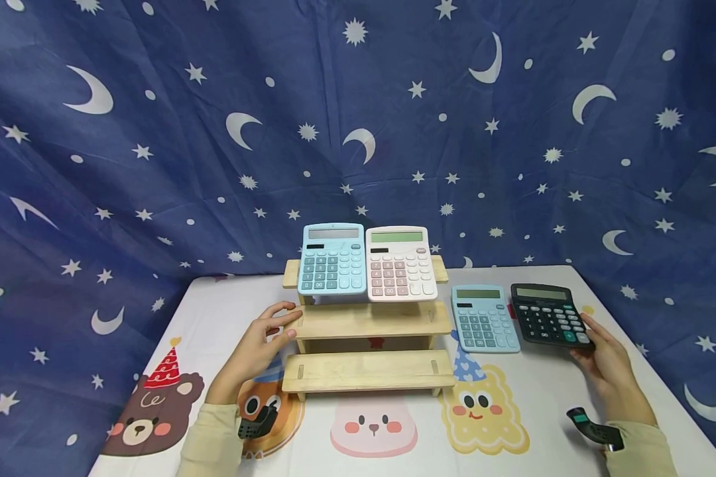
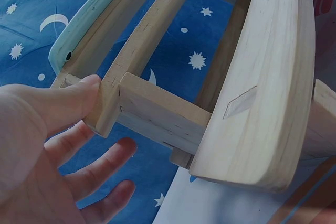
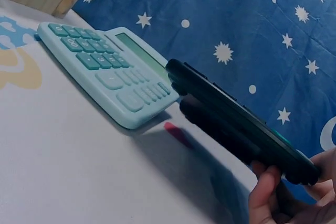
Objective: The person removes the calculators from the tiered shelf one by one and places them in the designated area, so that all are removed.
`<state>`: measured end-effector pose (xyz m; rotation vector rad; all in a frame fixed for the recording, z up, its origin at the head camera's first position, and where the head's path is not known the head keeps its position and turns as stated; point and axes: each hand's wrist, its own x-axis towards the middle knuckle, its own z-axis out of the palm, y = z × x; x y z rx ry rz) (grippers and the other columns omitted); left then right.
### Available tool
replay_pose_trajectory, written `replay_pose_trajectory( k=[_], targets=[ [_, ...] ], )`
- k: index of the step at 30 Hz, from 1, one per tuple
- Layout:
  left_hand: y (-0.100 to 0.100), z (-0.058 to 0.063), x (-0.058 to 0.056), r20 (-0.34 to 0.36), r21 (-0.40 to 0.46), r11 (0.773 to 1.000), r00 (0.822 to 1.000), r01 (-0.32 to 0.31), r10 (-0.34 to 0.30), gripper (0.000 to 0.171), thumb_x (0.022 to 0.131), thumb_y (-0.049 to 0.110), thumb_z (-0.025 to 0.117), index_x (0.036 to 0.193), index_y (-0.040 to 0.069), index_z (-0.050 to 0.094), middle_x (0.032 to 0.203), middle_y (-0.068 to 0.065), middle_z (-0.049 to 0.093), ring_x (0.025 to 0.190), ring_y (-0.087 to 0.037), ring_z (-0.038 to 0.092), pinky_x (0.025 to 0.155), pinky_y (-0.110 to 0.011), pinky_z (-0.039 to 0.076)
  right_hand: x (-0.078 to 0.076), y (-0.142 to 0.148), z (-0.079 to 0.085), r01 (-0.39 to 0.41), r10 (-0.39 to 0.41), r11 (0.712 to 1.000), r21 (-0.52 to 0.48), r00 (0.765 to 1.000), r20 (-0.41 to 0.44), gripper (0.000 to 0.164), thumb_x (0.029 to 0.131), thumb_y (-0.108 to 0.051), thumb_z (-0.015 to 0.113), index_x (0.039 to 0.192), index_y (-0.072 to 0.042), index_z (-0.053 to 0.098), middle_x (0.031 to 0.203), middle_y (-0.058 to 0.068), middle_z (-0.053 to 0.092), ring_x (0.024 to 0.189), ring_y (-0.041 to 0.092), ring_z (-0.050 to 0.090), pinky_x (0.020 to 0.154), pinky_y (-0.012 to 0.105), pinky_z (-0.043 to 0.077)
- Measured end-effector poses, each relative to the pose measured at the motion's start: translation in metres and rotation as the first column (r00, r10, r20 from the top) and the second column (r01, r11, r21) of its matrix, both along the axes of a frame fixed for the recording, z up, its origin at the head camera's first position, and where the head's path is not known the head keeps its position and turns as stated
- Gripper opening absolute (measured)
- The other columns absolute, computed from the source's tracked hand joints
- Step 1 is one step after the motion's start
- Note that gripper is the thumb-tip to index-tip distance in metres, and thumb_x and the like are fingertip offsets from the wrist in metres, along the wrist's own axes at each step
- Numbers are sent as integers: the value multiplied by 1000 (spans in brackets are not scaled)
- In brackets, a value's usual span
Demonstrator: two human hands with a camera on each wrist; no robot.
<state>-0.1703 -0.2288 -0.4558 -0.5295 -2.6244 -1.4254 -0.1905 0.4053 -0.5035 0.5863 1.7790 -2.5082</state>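
Note:
My right hand grips the lower right corner of a black calculator. In the right wrist view this calculator tilts above the white cloth and casts a shadow. Left of it a light blue calculator lies on the table. With thumb and index finger, my left hand pinches the left end of the middle step of a wooden three-step rack; the other fingers spread free in the left wrist view. A blue calculator and a pink-and-white calculator lean side by side on the top step.
A white cloth with cartoon prints, among them a bear, covers the table. Behind it hangs a dark blue curtain with moons and stars. Black straps sit at the wrists.

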Motion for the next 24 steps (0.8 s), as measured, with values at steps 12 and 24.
replay_pose_trajectory(
  k=[12,24],
  targets=[
    [1,0,0,-3,-9,1000,1000,-1,1,38,100,12,62,136,-1,63,148,-23,49,137,-47,46,96,-60,46,-2,0,0,-89,78,994,65,984,160,54,110,-39,31,161,-36,16,84,-23,61,73,3,63,61,21,54],
    [0,-1,-1,-9,-5,1000,1000,0,0,38,100,11,62,136,-1,63,147,-22,49,136,-48,46,96,-63,46,-1,1,6,-61,60,998,-2,985,161,24,103,-47,52,126,-42,56,82,-13,65,72,7,68,65,24,59]
  ],
)
